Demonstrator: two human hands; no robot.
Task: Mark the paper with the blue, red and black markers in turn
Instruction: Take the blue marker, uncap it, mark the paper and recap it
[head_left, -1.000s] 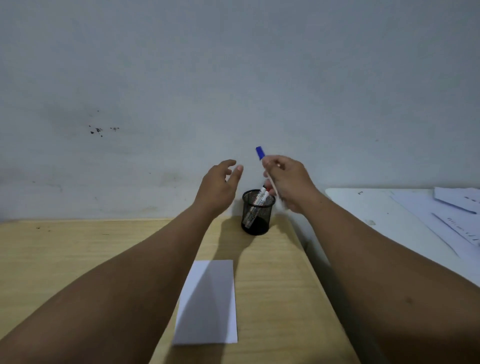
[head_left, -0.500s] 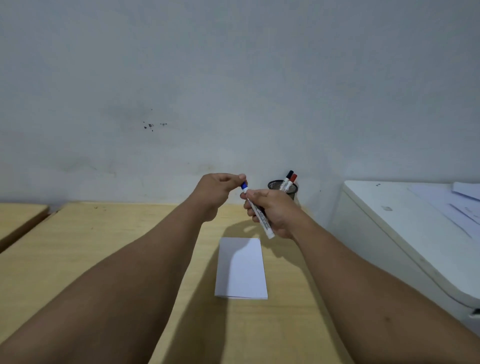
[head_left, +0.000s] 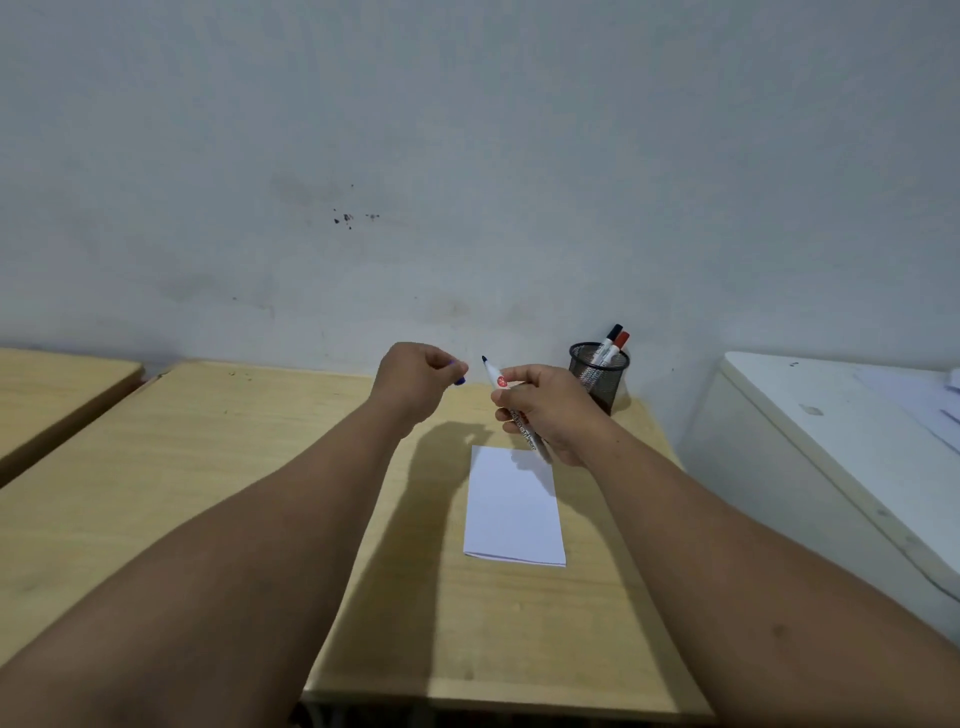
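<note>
Wooden desk (head_left: 208, 493) (scuffed grey wall (head_left: 467, 156))

Dim, cool, even light, apparently from above and behind. Soft-edged shadows of the forearms and left hand (head_left: 418, 382) thrown forward onto the tabletop (head_left: 249, 467), one brushing the near-left edge of the paper (head_left: 514, 506). No glare anywhere. Wide-angle bending toward the frame's edges, forearms swollen at the lower corners. Mildly soft throughout; marker print unreadable.
</note>
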